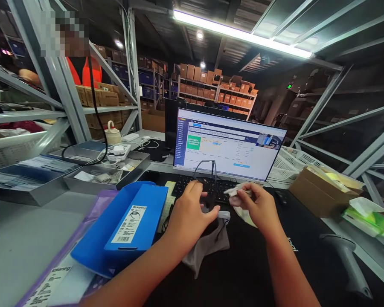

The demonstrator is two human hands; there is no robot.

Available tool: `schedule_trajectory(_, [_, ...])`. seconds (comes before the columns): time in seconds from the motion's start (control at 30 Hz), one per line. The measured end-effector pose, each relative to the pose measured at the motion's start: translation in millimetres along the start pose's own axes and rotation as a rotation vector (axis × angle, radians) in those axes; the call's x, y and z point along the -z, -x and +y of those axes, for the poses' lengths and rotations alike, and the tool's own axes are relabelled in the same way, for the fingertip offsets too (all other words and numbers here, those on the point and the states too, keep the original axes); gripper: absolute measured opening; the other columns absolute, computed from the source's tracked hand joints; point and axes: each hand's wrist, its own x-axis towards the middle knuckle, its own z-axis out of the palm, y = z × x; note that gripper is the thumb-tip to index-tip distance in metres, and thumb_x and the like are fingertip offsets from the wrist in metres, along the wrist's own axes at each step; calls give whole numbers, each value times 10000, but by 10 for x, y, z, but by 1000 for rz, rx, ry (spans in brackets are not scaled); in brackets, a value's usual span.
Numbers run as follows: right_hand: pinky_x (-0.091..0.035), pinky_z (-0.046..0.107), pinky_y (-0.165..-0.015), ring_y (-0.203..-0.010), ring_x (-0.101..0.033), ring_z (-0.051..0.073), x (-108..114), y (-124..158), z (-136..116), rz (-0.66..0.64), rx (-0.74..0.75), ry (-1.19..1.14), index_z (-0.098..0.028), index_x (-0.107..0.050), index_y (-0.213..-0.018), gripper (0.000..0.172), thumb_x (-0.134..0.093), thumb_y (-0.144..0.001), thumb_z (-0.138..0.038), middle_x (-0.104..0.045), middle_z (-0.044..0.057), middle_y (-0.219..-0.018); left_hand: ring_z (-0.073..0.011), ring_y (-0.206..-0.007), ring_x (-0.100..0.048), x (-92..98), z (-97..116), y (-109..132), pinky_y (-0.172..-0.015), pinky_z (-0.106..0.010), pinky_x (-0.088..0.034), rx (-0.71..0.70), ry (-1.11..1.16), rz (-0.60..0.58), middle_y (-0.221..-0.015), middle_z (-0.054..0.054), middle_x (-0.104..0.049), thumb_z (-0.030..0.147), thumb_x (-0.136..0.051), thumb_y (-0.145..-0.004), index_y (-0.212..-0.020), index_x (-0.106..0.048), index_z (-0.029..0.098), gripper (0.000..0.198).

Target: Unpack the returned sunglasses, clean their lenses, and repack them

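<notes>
Looks roughly midway, at a guess. Got dark glasses point(210, 192) out in the open above the table point(35, 226), outside both the limp grey pouch point(213, 245) and the blue box point(153, 197); can't tell any remaining steps. Gripping those with the left hand point(192, 209), fingers curled in, and pinching a whitish scrap point(236, 195) (cloth or wrapper, hard to say) in the right hand point(259, 207). Pointing temples-up toward the monitor point(230, 145), apparently, with long axis running up and away.

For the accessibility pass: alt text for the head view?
A person's left hand holds dark-framed glasses and right hand pinches white crumpled material before a lit monitor. A grey pouch lies nearer the viewer, a blue box to the left.
</notes>
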Motion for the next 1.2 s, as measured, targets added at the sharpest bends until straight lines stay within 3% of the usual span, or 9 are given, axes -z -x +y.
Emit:
schedule_trajectory(0.1, [-445, 468, -923, -1129, -582, 327, -42, -9, 8, 109, 243, 226, -219, -745, -748, 250, -640, -878, -405, -626, 139, -1237, -202, -947, -682, 19, 22, -11, -625, -273, -639, 29, 63, -27, -1104, -56, -572, 230, -749, -705, -1017, -565, 200, 363])
schedule_trajectory(0.17, [-392, 498, -989, -1210, -520, 340, -57, 5, -3, 179, 314, 322, -231, -771, -756, 255, -630, -885, -399, -591, 141, -1298, -197, -935, -680, 22, 25, -21, -636, -274, -644, 68, 131, -56, -1066, -51, -565, 242, -759, -697, -948, -548, 196, 331])
schedule_trajectory(0.23, [-425, 451, -921, -1085, -584, 310, -41, 32, -33, 235, 278, 359, -227, -767, -782, 276, -603, -904, -413, -668, 134, -1140, -199, -942, -678, 11, 8, -31, -672, -287, -651, 105, 219, -89, -1026, -48, -561, 260, -762, -703, -885, -522, 197, 308])
schedule_trajectory(0.33, [-426, 344, -680, -733, -631, 241, 50, 63, -72, 225, 15, 385, -234, -737, -818, 330, -549, -923, -484, -706, 67, -776, -207, -997, -674, -32, -45, -42, -741, -313, -652, 146, 337, -125, -1039, -59, -561, 284, -742, -740, -862, -493, 198, 291])
schedule_trajectory(0.43, [-357, 306, -589, -611, -601, 221, 172, 61, -27, 186, -177, 423, -238, -699, -792, 326, -537, -910, -496, -672, 31, -638, -211, -1018, -672, -87, -78, -33, -765, -320, -649, 152, 361, -141, -1067, -66, -551, 274, -748, -737, -869, -492, 192, 300])
schedule_trajectory(0.7, [-370, 258, -510, -540, -545, 172, 63, 451, 212, 229, -286, -197, -237, -532, -1043, 292, -610, -860, -451, -645, -18, -654, -216, -1040, -671, -242, 28, 165, -778, -324, -643, 18, 182, -201, -1181, -73, -559, 200, -738, -751, -1097, -575, 217, 383])
schedule_trajectory(0.83, [-408, 237, -478, -558, -577, 149, -24, 719, 63, 163, -321, -440, -202, -632, -787, 249, -637, -848, -444, -650, 21, -724, -271, -1151, -625, -311, 34, 265, -877, -405, -613, -91, 16, -244, -1332, -105, -532, 188, -719, -772, -1208, -566, 228, 463])
schedule_trajectory(0.97, [-319, 225, -315, -354, -504, 112, -5, 830, -60, 7, -463, -615, -183, -730, -925, 315, -711, -788, -467, -667, 33, -722, -277, -1167, -621, -334, 46, 306, -950, -436, -568, -205, -45, -280, -1373, -120, -518, 189, -655, -817, -1189, -585, 229, 381])
schedule_trajectory(1.2, [-541, 322, -516, -643, -698, 225, -36, 932, -19, 19, -385, -633, -211, -782, -928, 272, -774, -762, -427, -681, 68, -900, -288, -1365, -457, -419, -9, 347, -1122, -499, -414, -144, 198, -452, -1464, -139, -449, 298, -594, -892, -1363, -407, 238, 510])
